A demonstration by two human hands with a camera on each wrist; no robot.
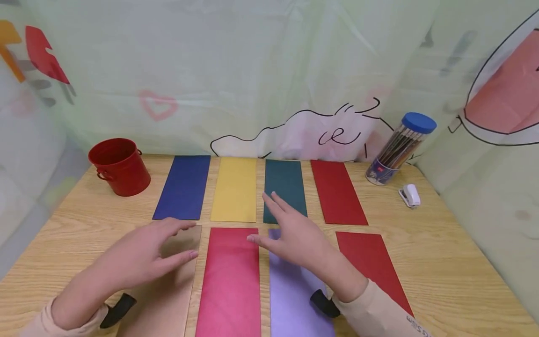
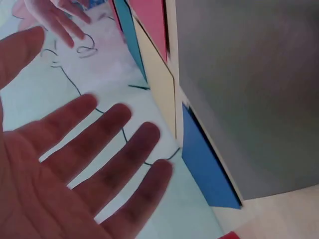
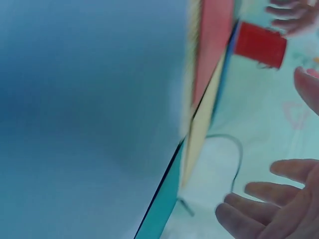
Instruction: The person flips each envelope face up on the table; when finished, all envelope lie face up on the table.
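My left hand (image 1: 143, 255) hovers over a tan rectangular sheet (image 1: 172, 299), fingers spread and loosely bent, holding nothing. In the left wrist view its fingers (image 2: 144, 139) stand apart with a bare palm. My right hand (image 1: 296, 236) hangs above a lavender sheet (image 1: 290, 299), its fingertips overlapping a dark green sheet (image 1: 284, 175) in the head view. Between the hands lies a pink sheet (image 1: 231, 285). Farther back are a blue sheet (image 1: 183, 187) and a yellow one (image 1: 234, 189). Two red sheets, a back one (image 1: 338, 192) and a front one (image 1: 375, 262), lie at the right.
A red bucket (image 1: 130, 173) stands at the table's back left. At the back right are a blue-lidded tube of pencils (image 1: 393, 150) and a small white stapler (image 1: 410, 195). A printed curtain (image 1: 252, 70) hangs behind the wooden table (image 1: 455, 267).
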